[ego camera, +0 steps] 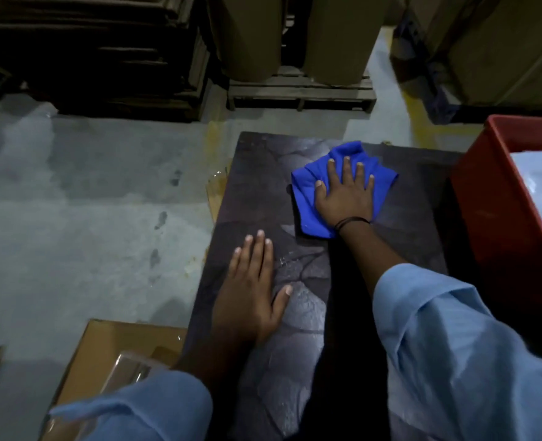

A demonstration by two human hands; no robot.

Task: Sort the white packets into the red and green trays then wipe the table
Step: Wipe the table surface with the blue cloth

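Note:
A crumpled blue cloth [307,186] lies near the far end of the dark table [257,192]. My right hand [346,195] presses flat on the cloth with spread, straight fingers. My left hand [250,291] rests flat on the bare tabletop nearer to me, fingers straight, holding nothing. A red tray [492,211] stands at the table's right side, with white packets [540,186] inside it. No green tray is in view.
A brown cardboard box [110,351] with clear plastic on it sits low at the left, beside the table. Grey concrete floor spreads to the left. Wooden pallets [298,90] and large brown rolls stand beyond the table's far end.

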